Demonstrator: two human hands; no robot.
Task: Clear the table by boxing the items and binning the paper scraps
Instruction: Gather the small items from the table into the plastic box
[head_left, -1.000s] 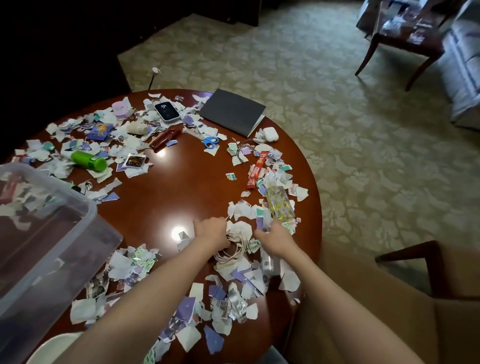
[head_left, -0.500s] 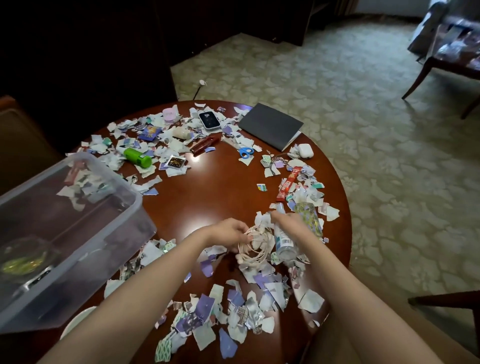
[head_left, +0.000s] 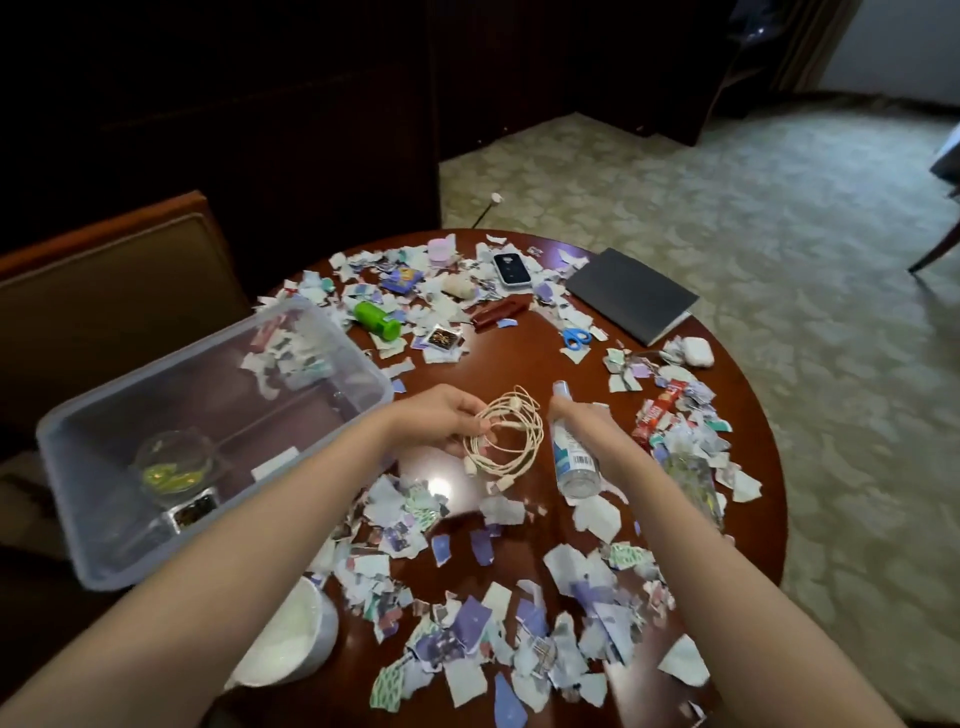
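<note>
Round dark-red wooden counter (head_left: 519, 358) strewn with torn paper scraps (head_left: 467, 623): two items lifted for boxing.
A coiled cream cable (head_left: 506, 434) hangs mid-counter, pinched in the left hand's (head_left: 441, 423) curled fingers. At its 3 o'clock the right hand (head_left: 587, 431) grips a clear blue-labelled plastic bottle (head_left: 571, 452). Both are probably bound for the translucent plastic box (head_left: 358, 353) at 9 o'clock. Half a second ago both sat lower, among the scraps.

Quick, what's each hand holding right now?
Left hand: holds the coiled cable.
Right hand: holds the clear bottle.

Head camera (sole view) looks forward, steeply down, close over round table (head_left: 519, 358).
</note>
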